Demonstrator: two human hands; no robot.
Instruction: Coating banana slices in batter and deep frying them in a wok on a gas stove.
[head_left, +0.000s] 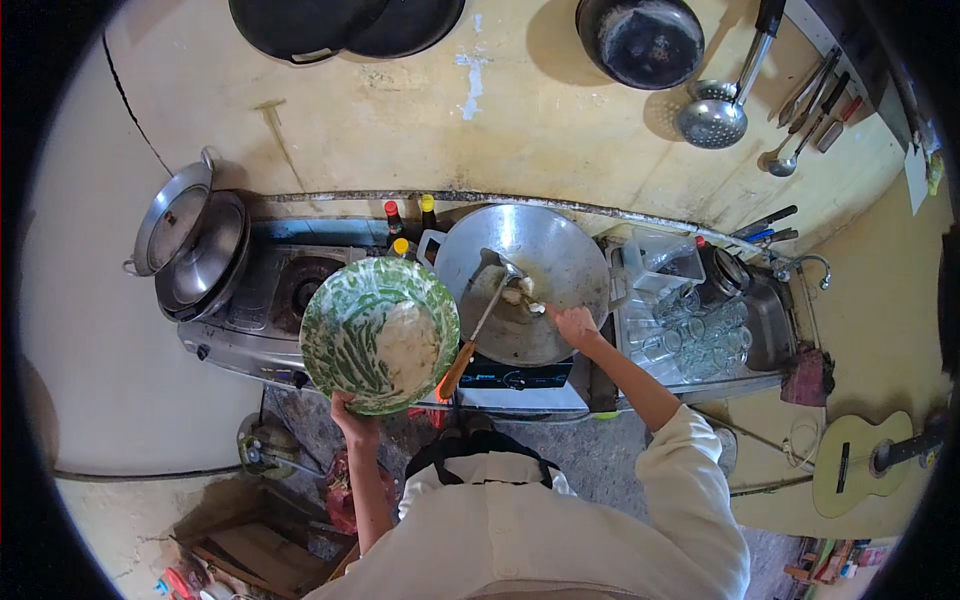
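My left hand (355, 421) grips the lower rim of a green mottled bowl (337, 300), which tilts towards me to the left of the wok. Pale, thick batter (409, 345) lies in it and smears its inner wall. In front of me, a large metal wok (574, 262) holds a few pale lumps (519, 291) in a shallow liquid. A spatula (491, 311) with a wooden handle rests in the wok, its handle over the near rim. My right hand (576, 328) reaches over the wok, fingertips beside a white blob; whether it holds anything is unclear.
Beneath the wok is a black cooktop (517, 375). A gas stove (247, 345) and stacked metal pans (202, 262) stand left. Capped bottles (391, 217) stand behind the bowl. Several glasses (694, 330) fill the drainboard beside the sink (769, 337). A perforated skimmer (712, 124) hangs on the wall.
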